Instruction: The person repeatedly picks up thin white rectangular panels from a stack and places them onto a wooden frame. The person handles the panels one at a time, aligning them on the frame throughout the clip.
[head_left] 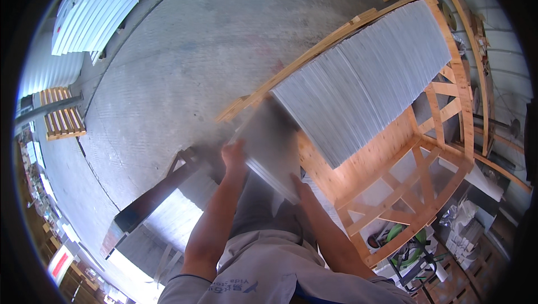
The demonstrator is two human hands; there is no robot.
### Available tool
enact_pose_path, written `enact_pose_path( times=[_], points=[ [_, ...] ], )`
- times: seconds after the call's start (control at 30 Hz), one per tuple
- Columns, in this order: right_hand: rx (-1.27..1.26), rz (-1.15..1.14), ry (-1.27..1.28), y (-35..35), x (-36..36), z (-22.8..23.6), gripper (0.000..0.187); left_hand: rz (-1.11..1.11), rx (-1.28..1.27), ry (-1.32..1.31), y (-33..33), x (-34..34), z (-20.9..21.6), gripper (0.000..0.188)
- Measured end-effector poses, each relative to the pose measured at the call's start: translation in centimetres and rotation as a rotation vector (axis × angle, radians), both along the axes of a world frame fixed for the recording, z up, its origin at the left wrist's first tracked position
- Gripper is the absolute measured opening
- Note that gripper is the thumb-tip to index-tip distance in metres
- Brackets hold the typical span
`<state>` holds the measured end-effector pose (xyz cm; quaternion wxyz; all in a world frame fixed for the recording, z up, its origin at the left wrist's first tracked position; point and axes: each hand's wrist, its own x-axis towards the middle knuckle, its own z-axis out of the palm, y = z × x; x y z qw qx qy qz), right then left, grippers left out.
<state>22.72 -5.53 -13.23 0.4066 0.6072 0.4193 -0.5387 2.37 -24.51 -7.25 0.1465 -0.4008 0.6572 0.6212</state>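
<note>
Between my hands is a grey, flat, square-edged tile (273, 138), slightly blurred. Several pale lines along its near edge suggest a few thin tiles together, but I cannot tell how many. My left hand (234, 155) grips its left edge with the fingers curled round it. At the near right corner my right hand (300, 187) holds it, its fingers mostly hidden. The tile's far end comes close to a long row of similar grey tiles (364, 77) standing on edge in a wooden crate (322, 172); whether they touch is unclear.
Slatted timber sides (414, 183) frame the crate's near right part. At my left stands a dark-edged bench or rack (154, 203) with a bright flat sheet. White slabs (98, 15) are stacked at far left, near a wooden pallet (61, 116). A green coiled item (409, 247) lies at lower right.
</note>
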Motion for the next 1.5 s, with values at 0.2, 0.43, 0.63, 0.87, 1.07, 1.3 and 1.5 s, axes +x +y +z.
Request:
enact_pose_path(
  times=[0.2, 0.43, 0.63, 0.87, 1.07, 1.3, 1.5],
  points=[
    [0.121, 0.006, 0.145, 2.0, 0.7, -3.4, 0.052, -0.069, -0.095, 0.032, 1.8, -1.7, -0.4, 0.027],
    [-0.028, -0.28, 0.321, 2.4, -1.6, 2.1, 0.043, -0.112, -0.062, -0.031, 3.2, -3.4, 2.0, 0.035],
    [-0.056, -0.341, 0.188, 2.8, -4.0, 1.0, 0.041, -0.146, -0.205, -0.054, 4.6, -5.2, -1.4, 0.039],
    [-0.111, -0.276, 0.332, 2.6, -3.6, 0.9, 0.046, -0.257, -0.386, -0.024, 4.2, -4.5, -2.2, 0.047],
    [-0.291, -0.644, 0.301, 3.4, -3.4, 1.3, 0.043, -0.237, -0.155, -0.028, 5.3, -4.4, 0.8, 0.051],
    [-0.144, -0.636, 0.205, 4.1, 0.1, 2.4, 0.054, -0.145, 0.284, 0.115, 10.2, -3.4, 2.3, 0.057],
    [-0.084, -0.448, 0.24, 2.6, 4.7, 5.5, 0.05, -0.178, -0.034, 0.275, 15.6, -3.1, 2.3, 0.069]
  ],
)
